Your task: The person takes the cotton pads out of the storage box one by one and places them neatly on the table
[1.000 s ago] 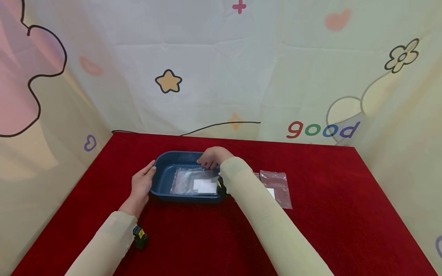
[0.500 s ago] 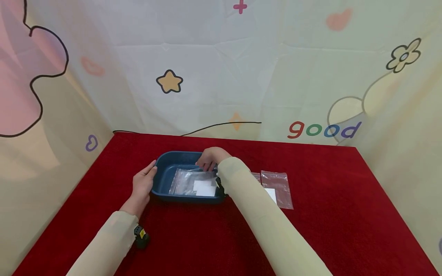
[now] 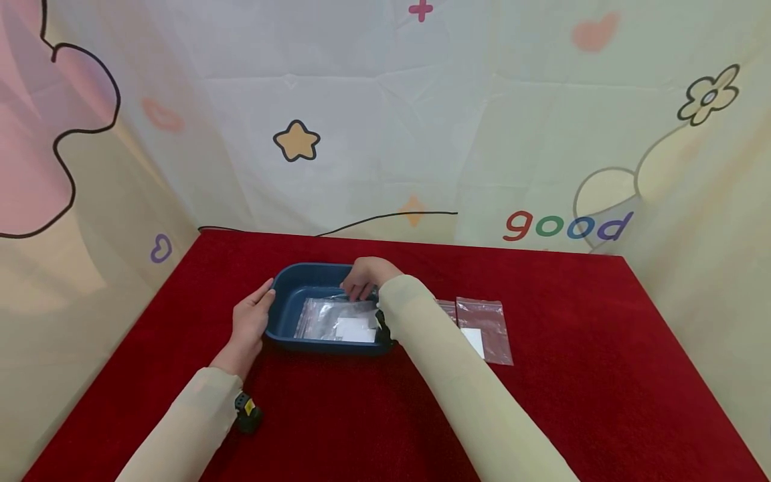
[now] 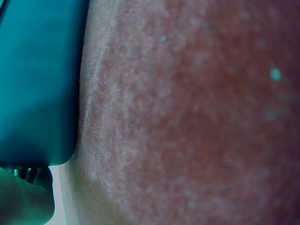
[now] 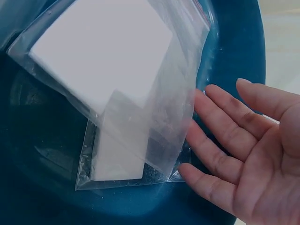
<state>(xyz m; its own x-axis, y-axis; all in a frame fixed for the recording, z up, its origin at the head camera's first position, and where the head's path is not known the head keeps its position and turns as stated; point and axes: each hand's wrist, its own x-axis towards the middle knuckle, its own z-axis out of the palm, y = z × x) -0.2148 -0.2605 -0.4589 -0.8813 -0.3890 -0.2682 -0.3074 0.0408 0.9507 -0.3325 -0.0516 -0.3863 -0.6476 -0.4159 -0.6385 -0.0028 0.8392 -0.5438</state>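
A dark blue plastic tub stands on the red table. My left hand holds its left end, with the thumb at the rim. Clear zip bags with white flat pieces inside lie in the tub. In the right wrist view, one bag with a large white square overlaps another with a smaller white block. My right hand is inside the tub at its right side. Its fingers are loosely extended, with fingertips at the bag's edge. The right sleeve hides the tub's right end.
To the right of the tub, more clear zip bags lie on the red cloth, one with a white piece. The right forearm partly covers them. A printed curtain hangs behind and beside the table.
My right hand has shifted slightly left and down in the tub. The white pieces, seen as two overlapping a second ago, now look lined up as one. My left hand keeps its place.
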